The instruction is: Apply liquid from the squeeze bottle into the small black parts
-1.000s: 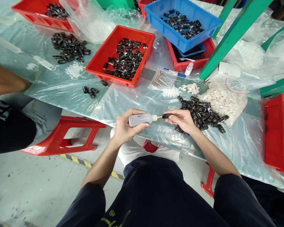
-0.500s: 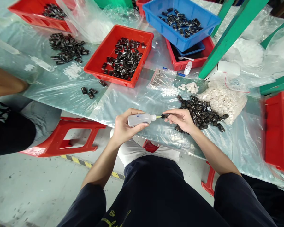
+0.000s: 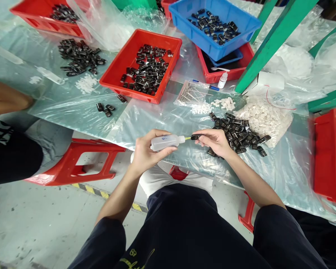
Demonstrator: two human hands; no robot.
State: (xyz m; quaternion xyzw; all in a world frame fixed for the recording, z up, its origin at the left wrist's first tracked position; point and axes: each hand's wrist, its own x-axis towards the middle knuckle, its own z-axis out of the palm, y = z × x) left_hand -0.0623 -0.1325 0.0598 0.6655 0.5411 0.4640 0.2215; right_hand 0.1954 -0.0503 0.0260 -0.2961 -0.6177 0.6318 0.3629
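Note:
My left hand (image 3: 148, 151) is wrapped round a translucent squeeze bottle (image 3: 165, 142), which lies almost level with its thin yellowish nozzle pointing right. Between the fingertips of my right hand (image 3: 212, 141) is a small black plastic piece (image 3: 195, 137). The nozzle tip meets the left end of this piece; whether it goes inside I cannot tell. Just beyond my right hand lies a pile of similar black pieces (image 3: 238, 132). Small white bits (image 3: 201, 108) and flat white pieces (image 3: 224, 103) are heaped behind it.
A red tray (image 3: 159, 95) and a blue tray (image 3: 212, 48) hold more black pieces. A bag of white parts (image 3: 268, 116) lies right, near a green post (image 3: 268, 45). A small bottle (image 3: 222, 80) stands behind. At left are a person's arm (image 3: 8, 98) and a red stool (image 3: 72, 162).

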